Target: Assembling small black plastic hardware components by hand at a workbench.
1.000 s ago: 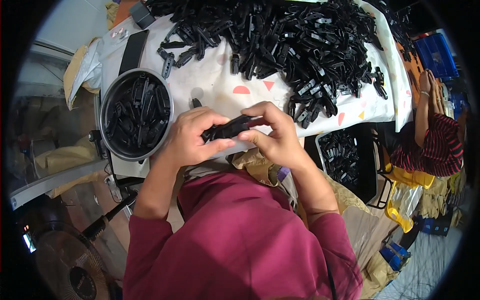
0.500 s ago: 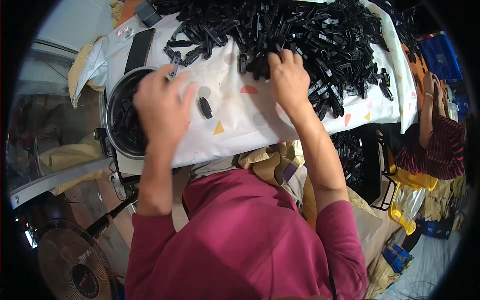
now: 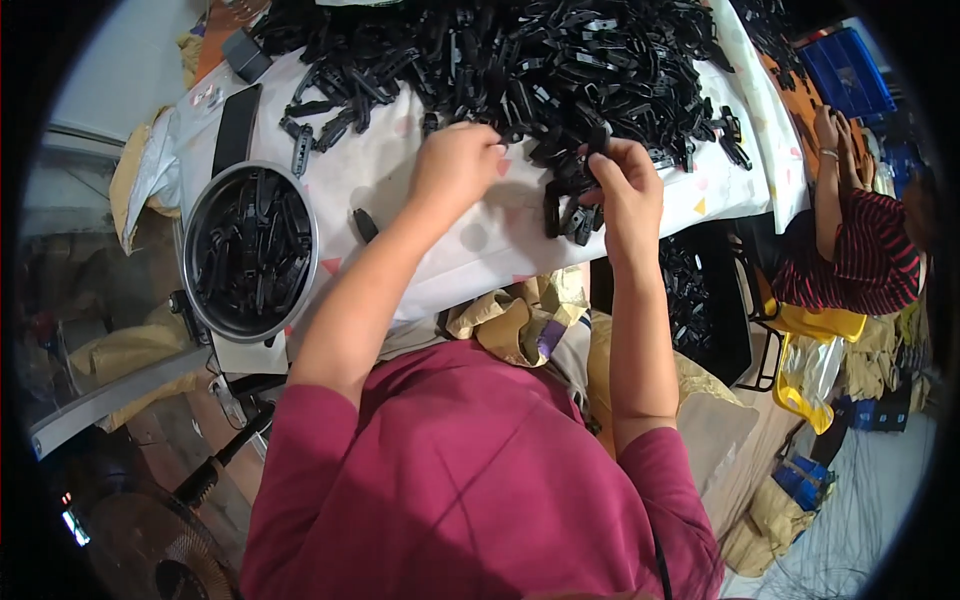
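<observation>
A big heap of small, long black plastic pieces [image 3: 500,60] covers the far part of the table. My right hand [image 3: 632,195] is at the heap's near edge, pinching one black plastic piece [image 3: 598,140] between thumb and fingers. More pieces lie just under that hand. My left hand [image 3: 455,165] is left of it, over the cloth by the heap. Its fingers are curled together, and what they hold, if anything, is hidden. A round metal bowl [image 3: 312,265] at the left contains many such pieces. One loose piece [image 3: 365,225] lies beside my left forearm.
The table has a white patterned cloth [image 3: 410,285]. A dark phone [image 3: 236,130] and a small dark box [image 3: 246,55] lie at the far left. Below the right table edge is a black crate [image 3: 720,310] of pieces. A co-worker's hands [image 3: 838,130] are at the far right.
My left hand has moved right, from above the bowl to the heap's edge. My right hand has shifted right and nearer, and now shows a piece in its fingers. The view has shifted slightly.
</observation>
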Tool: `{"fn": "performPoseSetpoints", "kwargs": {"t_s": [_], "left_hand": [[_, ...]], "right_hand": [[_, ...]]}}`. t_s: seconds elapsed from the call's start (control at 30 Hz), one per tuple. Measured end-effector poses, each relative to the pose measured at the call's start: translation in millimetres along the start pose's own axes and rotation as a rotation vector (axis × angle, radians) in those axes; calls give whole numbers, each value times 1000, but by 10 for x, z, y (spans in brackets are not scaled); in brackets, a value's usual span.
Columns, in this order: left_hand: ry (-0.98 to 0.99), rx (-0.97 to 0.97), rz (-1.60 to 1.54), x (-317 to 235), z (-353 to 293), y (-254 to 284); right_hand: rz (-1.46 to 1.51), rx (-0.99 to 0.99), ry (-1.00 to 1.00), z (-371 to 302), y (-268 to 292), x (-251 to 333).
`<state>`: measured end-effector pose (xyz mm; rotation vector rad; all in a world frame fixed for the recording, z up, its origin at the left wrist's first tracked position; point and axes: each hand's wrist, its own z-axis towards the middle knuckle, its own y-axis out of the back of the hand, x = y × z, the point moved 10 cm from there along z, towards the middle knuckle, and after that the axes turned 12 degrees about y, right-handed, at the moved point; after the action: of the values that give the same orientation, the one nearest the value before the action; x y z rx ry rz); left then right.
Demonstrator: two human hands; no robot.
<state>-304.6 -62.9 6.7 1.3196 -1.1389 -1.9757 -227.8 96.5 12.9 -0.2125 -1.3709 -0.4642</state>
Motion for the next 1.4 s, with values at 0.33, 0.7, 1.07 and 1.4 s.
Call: {"fn": "performPoseSetpoints", "kwargs": {"t_s": [0.33, 0.7, 1.07, 1.4], "left_hand": [[225, 145, -1330, 36, -518, 508], [-126, 149, -1399, -63, -794, 888], [696, -102, -1741, 871, -899, 334], [734, -349, -471, 1309, -371, 664]], "right_hand": [[407, 128, 69, -531, -586, 580], [-119, 92, 431, -677, -584, 991], [-637, 307, 307, 10, -1151, 118], [-506, 206, 261, -117, -883, -59]]}}
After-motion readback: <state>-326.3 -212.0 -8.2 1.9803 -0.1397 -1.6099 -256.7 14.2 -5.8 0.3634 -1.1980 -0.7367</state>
